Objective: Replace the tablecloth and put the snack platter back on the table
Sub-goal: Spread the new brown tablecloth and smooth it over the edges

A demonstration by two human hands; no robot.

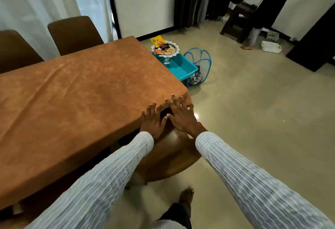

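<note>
An orange-brown tablecloth (pixel 81 92) covers the whole table and hangs over its edges. My left hand (pixel 153 121) lies flat on the cloth at the table's near right corner, fingers spread. Right beside it, my right hand (pixel 182 115) presses on the cloth at the corner edge, fingers apart as well. Neither hand holds anything. The snack platter (pixel 165 48), a glass stand with packets and nuts, stands in a teal tub (pixel 183 67) on the floor beyond the table's far right corner.
A brown chair (pixel 168 158) sits tucked under the table below my hands. Two more brown chairs (pixel 74 34) stand on the far side. A blue mesh basket (pixel 198 65) stands by the tub. Another person's leg (pixel 252 38) shows at the back right. Beige floor spreads to the right.
</note>
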